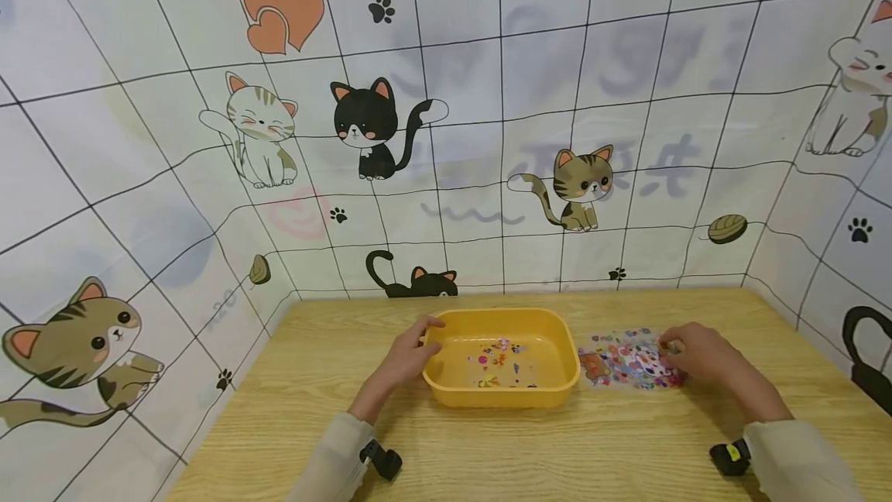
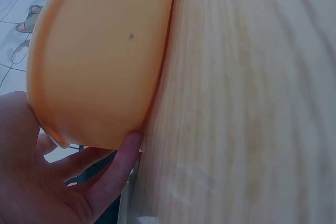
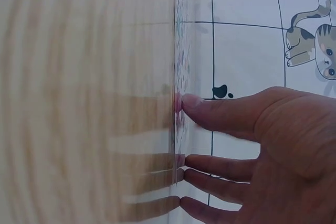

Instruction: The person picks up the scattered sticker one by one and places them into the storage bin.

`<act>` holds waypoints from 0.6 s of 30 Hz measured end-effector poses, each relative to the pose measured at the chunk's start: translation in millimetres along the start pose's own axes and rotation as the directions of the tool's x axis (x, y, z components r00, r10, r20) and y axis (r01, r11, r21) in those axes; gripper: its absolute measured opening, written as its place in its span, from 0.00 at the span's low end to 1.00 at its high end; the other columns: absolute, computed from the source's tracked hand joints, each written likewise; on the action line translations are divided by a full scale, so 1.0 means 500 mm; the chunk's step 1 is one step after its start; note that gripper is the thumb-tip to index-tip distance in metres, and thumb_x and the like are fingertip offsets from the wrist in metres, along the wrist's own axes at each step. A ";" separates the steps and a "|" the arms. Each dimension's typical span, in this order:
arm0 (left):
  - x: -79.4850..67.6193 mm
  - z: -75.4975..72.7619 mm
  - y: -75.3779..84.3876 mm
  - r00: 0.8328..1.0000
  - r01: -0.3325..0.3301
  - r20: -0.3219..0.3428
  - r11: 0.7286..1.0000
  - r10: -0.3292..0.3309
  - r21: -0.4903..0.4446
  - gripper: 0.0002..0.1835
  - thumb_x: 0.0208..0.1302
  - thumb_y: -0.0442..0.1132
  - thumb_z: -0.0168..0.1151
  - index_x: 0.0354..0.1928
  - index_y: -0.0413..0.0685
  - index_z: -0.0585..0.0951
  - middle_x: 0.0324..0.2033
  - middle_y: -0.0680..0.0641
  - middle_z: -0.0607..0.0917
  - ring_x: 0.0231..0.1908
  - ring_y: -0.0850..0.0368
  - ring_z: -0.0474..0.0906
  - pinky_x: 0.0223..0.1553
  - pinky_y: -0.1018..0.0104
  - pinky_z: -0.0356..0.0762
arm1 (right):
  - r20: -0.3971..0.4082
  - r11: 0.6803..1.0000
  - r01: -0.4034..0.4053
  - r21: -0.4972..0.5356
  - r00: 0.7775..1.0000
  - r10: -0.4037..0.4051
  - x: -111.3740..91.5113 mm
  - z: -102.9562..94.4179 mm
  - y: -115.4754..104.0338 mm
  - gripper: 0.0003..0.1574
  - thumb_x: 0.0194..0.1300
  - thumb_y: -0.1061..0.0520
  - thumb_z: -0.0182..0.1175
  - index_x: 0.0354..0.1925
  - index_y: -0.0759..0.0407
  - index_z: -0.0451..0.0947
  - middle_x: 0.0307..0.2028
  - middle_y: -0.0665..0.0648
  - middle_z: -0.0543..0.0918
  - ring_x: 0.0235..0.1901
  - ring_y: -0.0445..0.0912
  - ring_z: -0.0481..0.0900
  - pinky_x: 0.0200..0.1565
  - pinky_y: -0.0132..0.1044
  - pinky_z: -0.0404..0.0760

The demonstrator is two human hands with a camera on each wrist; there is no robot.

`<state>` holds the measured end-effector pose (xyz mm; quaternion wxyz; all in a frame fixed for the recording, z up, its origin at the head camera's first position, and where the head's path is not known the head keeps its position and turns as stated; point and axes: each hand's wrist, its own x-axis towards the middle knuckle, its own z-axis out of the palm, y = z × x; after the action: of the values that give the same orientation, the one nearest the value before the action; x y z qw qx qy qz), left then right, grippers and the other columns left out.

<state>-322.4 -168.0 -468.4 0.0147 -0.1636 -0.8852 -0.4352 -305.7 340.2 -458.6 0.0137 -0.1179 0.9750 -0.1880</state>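
Note:
A yellow plastic tub (image 1: 502,397) stands on the wooden table with small colourful pieces (image 1: 498,359) scattered over its floor. My left hand (image 1: 411,351) holds the tub's left end, its thumb over the rim. The left wrist view shows the fingers (image 2: 123,156) against the tub's outer wall (image 2: 105,66), low by the table. To the right of the tub lies a flat spread of small multicoloured pieces (image 1: 630,362), with a brown bear shape near its left side. My right hand (image 1: 707,355) touches the spread's right part, thumb and fingertips down on it and apart in the right wrist view (image 3: 226,114).
The wooden table (image 1: 334,378) meets a wall covering (image 1: 474,146) printed with cats and grid lines at the back and both sides. A black strap-like thing (image 1: 867,355) is at the far right edge. Dark devices are worn on both wrists.

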 end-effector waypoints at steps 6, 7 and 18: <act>0.002 0.001 0.000 1.000 0.009 -0.001 1.000 -0.009 -0.007 0.19 0.72 0.36 0.57 0.63 0.51 0.77 0.67 0.42 0.79 0.64 0.43 0.74 0.63 0.43 0.74 | 0.019 0.996 -0.043 0.072 0.999 0.042 0.000 0.007 0.000 0.23 0.65 0.61 0.64 0.54 0.75 0.82 0.39 0.67 0.83 0.18 0.42 0.61 0.22 0.33 0.63; 0.002 0.002 0.001 1.000 0.009 -0.002 1.000 -0.009 -0.008 0.19 0.72 0.37 0.57 0.62 0.50 0.77 0.68 0.42 0.78 0.65 0.42 0.74 0.64 0.43 0.74 | 0.022 0.996 -0.050 0.076 0.999 0.049 -0.001 0.006 -0.001 0.22 0.65 0.61 0.64 0.53 0.75 0.82 0.39 0.67 0.83 0.18 0.42 0.62 0.22 0.34 0.63; -0.001 -0.002 0.001 1.000 0.014 0.003 1.000 -0.014 -0.018 0.19 0.72 0.37 0.57 0.63 0.51 0.77 0.69 0.42 0.77 0.66 0.42 0.73 0.64 0.42 0.73 | -0.020 0.996 -0.066 0.054 0.998 0.067 0.001 0.003 -0.017 0.09 0.64 0.62 0.64 0.41 0.66 0.83 0.34 0.61 0.82 0.30 0.48 0.75 0.31 0.41 0.73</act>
<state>-321.6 -168.4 -467.4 0.0088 -0.1584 -0.8823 -0.4431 -304.1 331.9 -456.8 0.0122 -0.0829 0.9730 -0.2148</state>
